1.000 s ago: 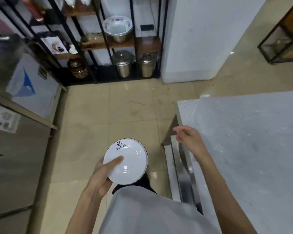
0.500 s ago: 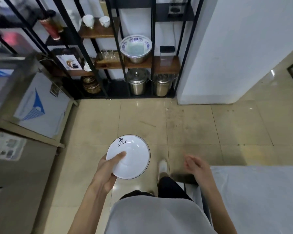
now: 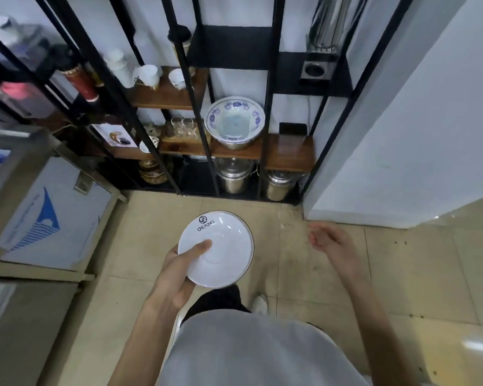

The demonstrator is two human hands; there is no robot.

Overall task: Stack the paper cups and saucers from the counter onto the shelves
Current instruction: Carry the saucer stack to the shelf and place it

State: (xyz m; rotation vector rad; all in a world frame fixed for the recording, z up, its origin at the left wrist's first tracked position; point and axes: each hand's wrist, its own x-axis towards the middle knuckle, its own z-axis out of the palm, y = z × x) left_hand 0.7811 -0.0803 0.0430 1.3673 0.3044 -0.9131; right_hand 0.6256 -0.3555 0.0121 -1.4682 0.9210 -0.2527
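While my left hand (image 3: 176, 277) pinches the saucer (image 3: 216, 249) at its near rim, thumb on top, roughly level, the shelves (image 3: 286, 151) lie straight ahead, well apart; right hand (image 3: 332, 240) loosely spread w/ nothing in it.

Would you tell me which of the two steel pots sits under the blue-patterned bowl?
The left pot, directly below the bowl; the right pot sits under bare shelf.

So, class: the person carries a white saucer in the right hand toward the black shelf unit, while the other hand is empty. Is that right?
Not quite. The head view shows the white saucer held in the left hand, thumb on its top face. The right hand is the empty one. The black shelf unit does stand ahead.
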